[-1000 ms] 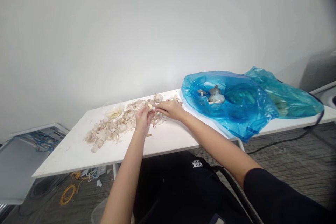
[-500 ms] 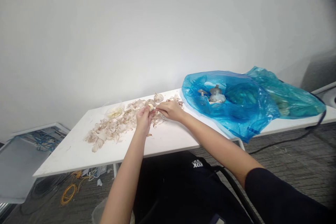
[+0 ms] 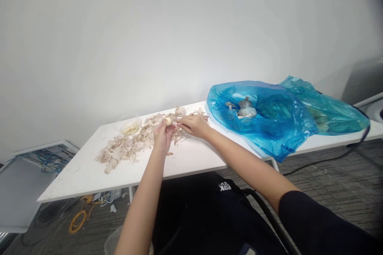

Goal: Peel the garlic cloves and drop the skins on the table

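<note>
My left hand [image 3: 162, 135] pinches a pale garlic clove [image 3: 168, 121] between thumb and fingers, above the heap of garlic skins [image 3: 128, 145]. Close to its right, my right hand [image 3: 194, 125] is closed, its fingertips pinched together and pointing at the clove. A thin whitish bit shows at those fingertips, too small to name. Behind the hands a garlic bulb [image 3: 180, 111] rests among loose skins. Peeled cloves lie in a clear container [image 3: 131, 127] at the back left of the heap.
A blue plastic bag [image 3: 263, 127] lies open at the right of the white table [image 3: 191, 159], with several garlic bulbs [image 3: 247, 108] inside. A greenish bag [image 3: 332, 115] lies beyond it. A grey wall stands behind the table. A yellow cable [image 3: 78, 222] lies on the floor.
My left hand has shifted slightly left with the clove, leaving a slightly wider gap to my right fingertips. My right hand has hardly moved.
</note>
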{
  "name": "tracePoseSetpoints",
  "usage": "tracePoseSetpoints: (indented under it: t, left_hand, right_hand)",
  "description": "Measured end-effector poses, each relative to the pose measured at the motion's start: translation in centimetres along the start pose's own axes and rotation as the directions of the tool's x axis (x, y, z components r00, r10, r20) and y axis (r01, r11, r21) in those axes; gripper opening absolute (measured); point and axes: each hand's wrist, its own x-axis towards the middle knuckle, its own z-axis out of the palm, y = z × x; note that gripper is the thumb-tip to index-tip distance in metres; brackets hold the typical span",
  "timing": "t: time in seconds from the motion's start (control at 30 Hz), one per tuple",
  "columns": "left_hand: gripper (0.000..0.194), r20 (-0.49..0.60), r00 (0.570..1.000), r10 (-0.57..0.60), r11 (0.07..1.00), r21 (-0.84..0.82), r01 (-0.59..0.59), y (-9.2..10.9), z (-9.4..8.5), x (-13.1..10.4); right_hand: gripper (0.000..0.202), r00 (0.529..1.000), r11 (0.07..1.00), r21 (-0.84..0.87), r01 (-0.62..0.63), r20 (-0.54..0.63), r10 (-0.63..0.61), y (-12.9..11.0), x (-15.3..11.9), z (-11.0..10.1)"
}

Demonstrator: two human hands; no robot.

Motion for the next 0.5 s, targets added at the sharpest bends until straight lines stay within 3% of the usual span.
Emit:
tracePoseSetpoints:
  t: [0.3, 0.5]
  left_hand:
    - [0.034, 0.05, 0.998, -0.035, 0.998, 0.045, 0.033, 0.01, 0.13, -0.13]
    - [0.036, 0.065, 0.996, -0.062, 0.998, 0.036, 0.06, -0.26, -0.06, -0.06]
  right_hand:
    - [0.035, 1.0, 1.0, 0.001, 0.011, 0.001, -0.011, -0.16, 0.02, 0.12]
    - [0.031, 0.993, 0.995, 0.025, 0.099, -0.063, -0.097, -0.02, 0.03, 0.46]
